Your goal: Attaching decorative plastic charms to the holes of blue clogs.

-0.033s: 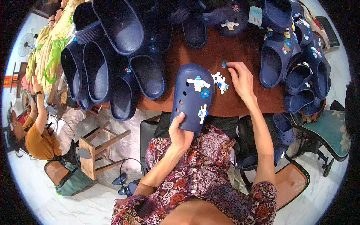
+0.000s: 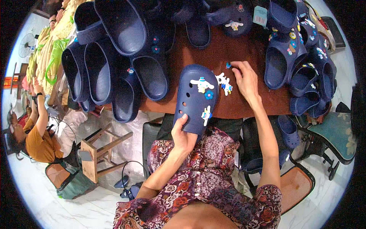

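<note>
My left hand (image 2: 183,138) grips a navy foam clog (image 2: 194,101) by its heel end, thumb on top and the toe pointing away from me. White character charms (image 2: 203,85) and a blue flower charm (image 2: 208,94) sit on its upper, where several holes show. To the right of the clog, my right hand (image 2: 246,80) is over the table, thumb and forefinger bent around a small blue charm (image 2: 228,65) at their tips. Between the clog and this hand, loose white and blue charms (image 2: 225,87) lie on the brown tabletop (image 2: 244,105).
Navy clogs (image 2: 97,72) crowd the table's left and far sides. More decorated clogs (image 2: 280,65) are piled at the right, near a pale tag (image 2: 260,16). A wooden stool (image 2: 89,162) and a person in an orange top (image 2: 40,143) are at the left; a green-seated chair (image 2: 335,133) stands at the right.
My right fingertips have shifted very slightly, and the small blue charm has turned a little with them. The clog in my left hand has barely moved.
</note>
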### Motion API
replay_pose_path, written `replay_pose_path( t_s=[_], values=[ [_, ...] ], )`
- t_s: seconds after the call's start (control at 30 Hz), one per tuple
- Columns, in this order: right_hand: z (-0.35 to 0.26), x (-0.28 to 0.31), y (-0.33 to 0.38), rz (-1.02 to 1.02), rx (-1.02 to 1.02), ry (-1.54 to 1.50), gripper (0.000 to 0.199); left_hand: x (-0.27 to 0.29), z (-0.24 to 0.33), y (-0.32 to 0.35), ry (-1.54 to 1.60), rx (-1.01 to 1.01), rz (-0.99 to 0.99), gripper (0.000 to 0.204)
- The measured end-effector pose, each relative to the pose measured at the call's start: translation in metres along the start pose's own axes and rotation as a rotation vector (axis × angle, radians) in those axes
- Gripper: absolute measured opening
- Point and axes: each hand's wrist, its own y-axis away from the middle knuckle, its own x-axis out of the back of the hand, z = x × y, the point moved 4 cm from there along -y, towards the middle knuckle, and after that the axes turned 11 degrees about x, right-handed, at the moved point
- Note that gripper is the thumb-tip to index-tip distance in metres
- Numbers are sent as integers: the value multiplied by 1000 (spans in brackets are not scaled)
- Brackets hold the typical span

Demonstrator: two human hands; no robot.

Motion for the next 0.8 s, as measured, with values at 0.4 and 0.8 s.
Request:
replay_pose_path(
  t_s=[0.4, 0.8],
  values=[
    [-6, 9, 2, -36, -11, -39, 16, -3, 0, -2, -5, -17, 112, 54],
    [-41, 1, 31, -239, 163, -25, 19, -7, 2, -5, 57, 25, 82, 48]
  ],
)
